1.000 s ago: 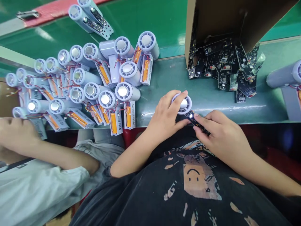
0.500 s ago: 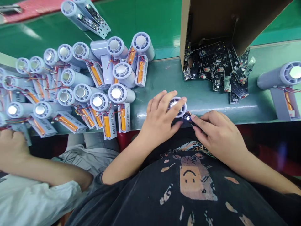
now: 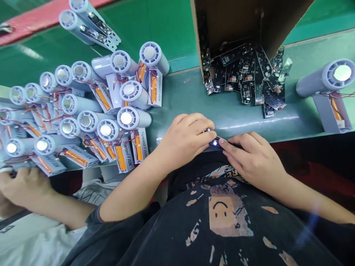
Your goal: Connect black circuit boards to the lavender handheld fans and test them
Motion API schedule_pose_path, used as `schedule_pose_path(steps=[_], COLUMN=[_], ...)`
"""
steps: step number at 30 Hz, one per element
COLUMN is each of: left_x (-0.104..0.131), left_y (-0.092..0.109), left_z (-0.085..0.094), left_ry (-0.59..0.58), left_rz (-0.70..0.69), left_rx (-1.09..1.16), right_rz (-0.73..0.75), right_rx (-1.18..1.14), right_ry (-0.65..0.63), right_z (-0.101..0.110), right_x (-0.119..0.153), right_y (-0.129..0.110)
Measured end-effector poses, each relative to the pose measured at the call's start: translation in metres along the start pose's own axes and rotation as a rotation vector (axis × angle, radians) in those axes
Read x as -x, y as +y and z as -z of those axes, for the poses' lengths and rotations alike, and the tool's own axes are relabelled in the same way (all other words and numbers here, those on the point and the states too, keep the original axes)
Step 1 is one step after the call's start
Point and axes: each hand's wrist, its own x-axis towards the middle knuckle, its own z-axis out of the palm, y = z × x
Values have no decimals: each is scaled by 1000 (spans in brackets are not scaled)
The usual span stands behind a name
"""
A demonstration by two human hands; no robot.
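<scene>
My left hand point(image 3: 188, 139) is closed over a handheld fan point(image 3: 206, 130), and only a sliver of the fan's round head shows past the fingers. Beside it, a small dark circuit board point(image 3: 215, 143) glows with a white lit display. My right hand point(image 3: 252, 155) pinches that board between thumb and forefinger at its right end. The two hands almost meet at the table's front edge. How the board joins the fan is hidden by my fingers.
Many grey fans with orange batteries, such as this fan point(image 3: 133, 117), crowd the left. A cardboard box point(image 3: 198, 40) spills circuit boards point(image 3: 246, 74) at the back. Another fan point(image 3: 313, 81) lies right. A neighbouring person's hand point(image 3: 30, 184) is at lower left.
My left fingers have curled further over the fan, covering its round head. My right hand has shifted slightly left with the board. The view has turned a little, and the neighbour's hand has moved.
</scene>
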Motion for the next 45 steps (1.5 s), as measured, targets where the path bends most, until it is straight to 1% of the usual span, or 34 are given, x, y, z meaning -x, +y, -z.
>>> schedule_pose_path(steps=[2,3,8,10,15,17,19,21,23,26,28,30,32,34,36,40,45], left_x=[-2,-3,-2,-1,-1,-2,-2,-1,1,5,7,9,9,9,9,10,11], left_y=[2,2,2,0,-6,-7,-7,-6,-5,-5,-6,-7,-7,-6,-3,2,5], left_z=[2,2,-2,-5,-7,-6,-5,-6,-7,-11,-13,-14,-14,-13,-13,-16,-18], left_ry=[-33,-29,45,32,-15,-22,-19,18,85,190,224,232,197,150,114,133,142], left_rz=[16,10,-43,-28,53,65,47,12,-44,-149,-171,-141,-59,36,109,142,160], left_rx=[3,-2,-47,-8,153,153,126,90,40,-97,-117,-1,150,237,263,263,249], right_rz=[-10,-16,7,31,90,83,53,25,12,-9,-26,-33,-37,-45,-71,-113,-104], right_rx=[-5,-6,-32,-41,-97,-109,-103,-100,-93,-83,-89,-98,-103,-100,-80,-8,52], right_ry=[-9,-15,-37,-12,106,133,134,117,91,67,61,50,39,31,7,-64,-45], right_z=[1,2,6,5,0,-1,-1,-1,0,0,1,1,1,3,6,12,11], right_x=[1,1,-1,-1,4,5,6,7,7,8,9,9,8,5,2,-6,-9], right_y=[1,1,3,7,20,24,25,24,21,17,15,14,13,10,7,-1,-6])
